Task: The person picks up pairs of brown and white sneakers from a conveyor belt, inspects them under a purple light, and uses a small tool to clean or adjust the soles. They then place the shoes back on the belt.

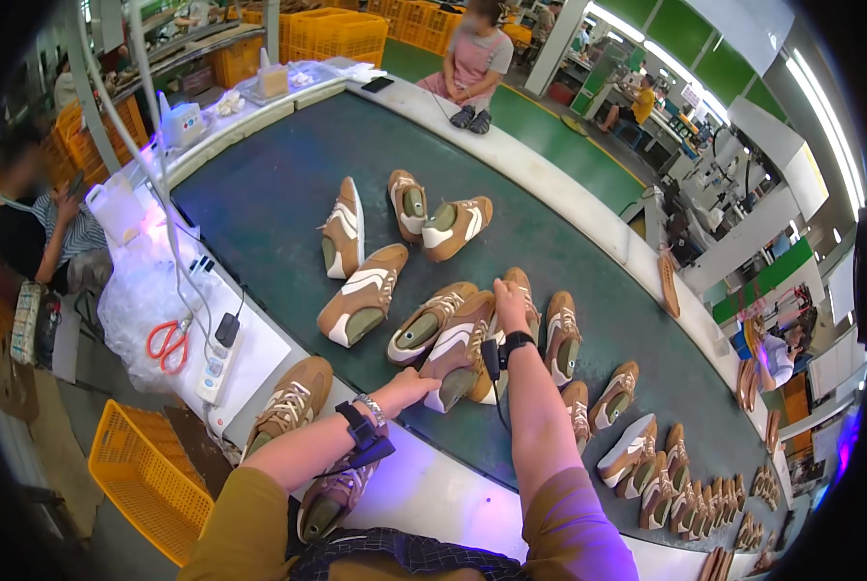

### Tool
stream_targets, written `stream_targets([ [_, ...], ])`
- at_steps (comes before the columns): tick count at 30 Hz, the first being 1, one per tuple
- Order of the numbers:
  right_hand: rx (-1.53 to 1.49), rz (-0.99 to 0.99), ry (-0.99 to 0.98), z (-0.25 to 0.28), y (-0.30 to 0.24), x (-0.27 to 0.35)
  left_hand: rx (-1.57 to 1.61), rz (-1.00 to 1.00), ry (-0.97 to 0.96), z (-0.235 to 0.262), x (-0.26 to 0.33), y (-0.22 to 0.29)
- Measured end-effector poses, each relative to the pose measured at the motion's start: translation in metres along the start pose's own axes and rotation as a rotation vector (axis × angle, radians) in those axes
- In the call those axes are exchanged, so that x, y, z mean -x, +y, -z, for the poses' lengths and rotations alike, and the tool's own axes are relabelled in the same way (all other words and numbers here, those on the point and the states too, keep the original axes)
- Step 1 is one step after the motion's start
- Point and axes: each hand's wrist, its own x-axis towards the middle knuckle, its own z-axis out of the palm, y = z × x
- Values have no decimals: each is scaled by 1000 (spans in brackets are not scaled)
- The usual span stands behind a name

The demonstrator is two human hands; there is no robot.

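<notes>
- The mauve-brown shoe [453,360] with white stripes stands on the bench [259,174], a dark green surface with pale borders; it is the clock's centre here, twelve pointing away from the person, and its toe points to one.
- The left hand [412,389] sits at seven to eight o'clock, fingers bent and nearly closed on that shoe's heel.
- The right hand [513,305] is at one to two, fingers curled beside the shoe toes; its fingertips are partly hidden, so I cannot tell what it grips.
- Just beside the centre shoe, at ten to eleven, is a brown shoe with a green insert [435,318]; farther out at ten lies a white-striped brown shoe [364,290].
- Three more shoes [344,230] stand grouped between eleven and twelve.
- Another brown shoe [561,334] stands at three, and a long row of shoes [680,489] trails away toward four.
- Out at nine, red-handled scissors [169,346] lie on clear plastic wrap [143,300], near a white power strip [215,373].
- At eight, below the pale border, is a yellow crate [143,484].
- At twelve, beyond the far border, a person in pink [472,63] sits.
</notes>
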Motion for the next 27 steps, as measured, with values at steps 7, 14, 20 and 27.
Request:
stream_targets([
  [7,-16,161,115,-10,-1,25,-227,-13,259,-13,-25,0],
  [14,-560,105,45,43,-125,105,271,-87,-274,-15,6,30],
  [20,-874,-36,-196,56,-162,142,572,-59,-466,-10,48,9],
  [27,-503,-422,-233,-5,-74,115,1147,-32,-379,18,134,44],
])
